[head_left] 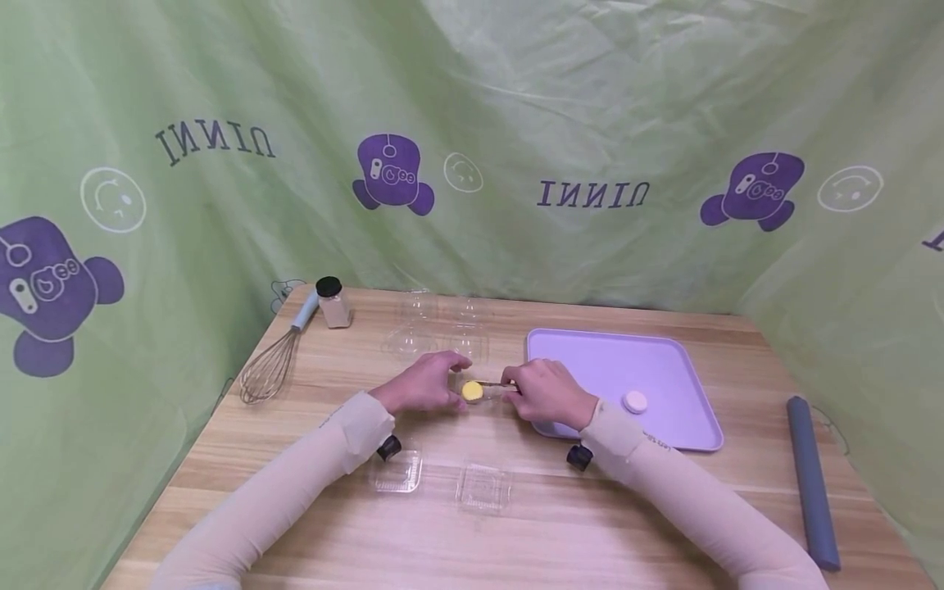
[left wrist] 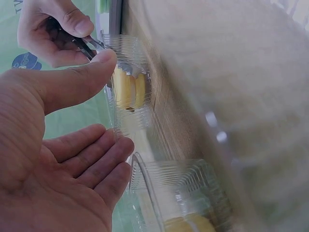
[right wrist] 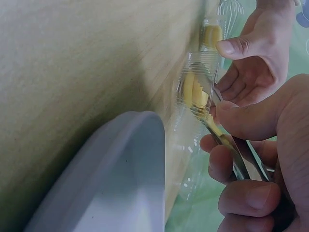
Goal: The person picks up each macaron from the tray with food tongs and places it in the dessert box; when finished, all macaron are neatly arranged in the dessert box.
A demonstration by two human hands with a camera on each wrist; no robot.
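Purple tray rim (head_left: 605, 332) just beside right hand (head_left: 549, 392); wide wood tabletop (head_left: 354, 541) along near side. Yellow, round, two-layered macaron (head_left: 472, 392) inside clear container (left wrist: 126, 42) between hands. Left hand (head_left: 424, 383) spread beside it, nothing gripped; right hand curled round metal tongs (right wrist: 237, 158).

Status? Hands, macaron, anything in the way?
Right hand: gripping metal tongs at the yellow macaron. Left hand: open, beside the clear plastic container. Macaron: inside container. No obstruction visible.
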